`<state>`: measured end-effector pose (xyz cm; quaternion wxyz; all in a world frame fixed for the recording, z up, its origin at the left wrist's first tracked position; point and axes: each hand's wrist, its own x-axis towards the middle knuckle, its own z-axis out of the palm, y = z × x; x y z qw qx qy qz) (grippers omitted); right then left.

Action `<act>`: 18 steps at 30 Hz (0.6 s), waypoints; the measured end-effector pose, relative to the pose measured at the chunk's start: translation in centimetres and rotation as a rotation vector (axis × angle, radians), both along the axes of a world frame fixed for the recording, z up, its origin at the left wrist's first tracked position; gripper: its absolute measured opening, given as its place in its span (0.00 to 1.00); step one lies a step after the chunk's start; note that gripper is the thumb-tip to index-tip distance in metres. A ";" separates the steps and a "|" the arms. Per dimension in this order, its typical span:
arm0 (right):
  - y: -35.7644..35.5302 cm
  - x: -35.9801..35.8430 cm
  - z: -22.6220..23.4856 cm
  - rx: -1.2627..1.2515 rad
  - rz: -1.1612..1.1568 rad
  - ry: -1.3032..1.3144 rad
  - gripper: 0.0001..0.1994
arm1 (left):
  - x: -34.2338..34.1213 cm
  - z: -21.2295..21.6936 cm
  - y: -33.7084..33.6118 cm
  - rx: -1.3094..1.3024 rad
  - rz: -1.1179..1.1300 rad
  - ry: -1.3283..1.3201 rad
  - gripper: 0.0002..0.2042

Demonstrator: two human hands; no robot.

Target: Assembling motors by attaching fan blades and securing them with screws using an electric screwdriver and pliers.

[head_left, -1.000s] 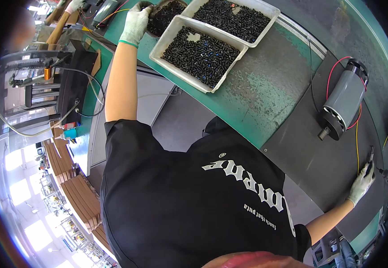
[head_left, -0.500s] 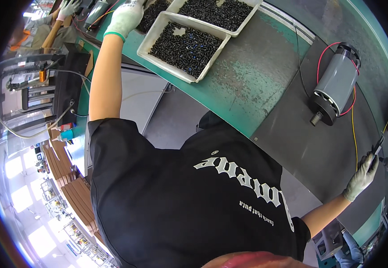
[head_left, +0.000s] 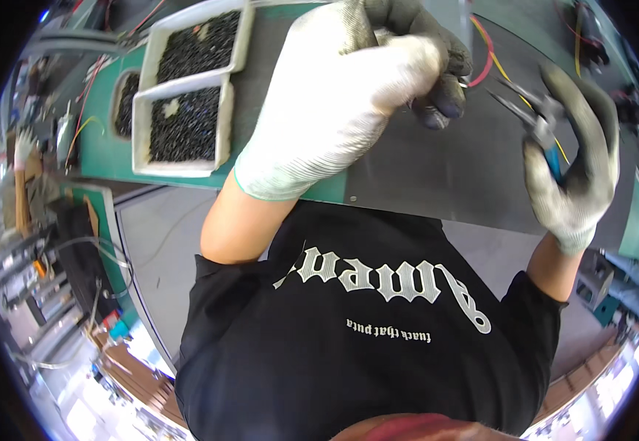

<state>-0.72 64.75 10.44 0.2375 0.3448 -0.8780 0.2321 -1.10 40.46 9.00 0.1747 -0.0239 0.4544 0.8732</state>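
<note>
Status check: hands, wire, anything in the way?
Right hand gripping blue-handled pliers, jaws open, apart from the red wire. Left hand closed beside that wire, hold unclear. Left hand itself hides its grip.

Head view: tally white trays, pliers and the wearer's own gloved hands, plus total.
White trays, far and near: 2
Pliers: 1
Wearer's gloved hands, left and right: 2
Total: 5

Gloves were white and dark grey; pliers showed grey metal with blue grip, wire red. Trays were off-white, parts mostly black, table green.
</note>
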 end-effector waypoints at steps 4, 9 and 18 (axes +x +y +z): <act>-0.8 0.8 1.7 0.223 -0.079 0.082 0.24 | -4.7 -1.8 1.0 0.194 -0.240 1.262 0.06; -0.7 1.0 2.4 0.258 -0.067 0.139 0.24 | -0.4 0.0 0.7 -0.108 -0.033 0.064 0.06; -1.1 -0.4 1.4 0.316 -0.119 0.073 0.28 | -2.5 -1.4 0.9 -0.193 0.035 0.943 0.03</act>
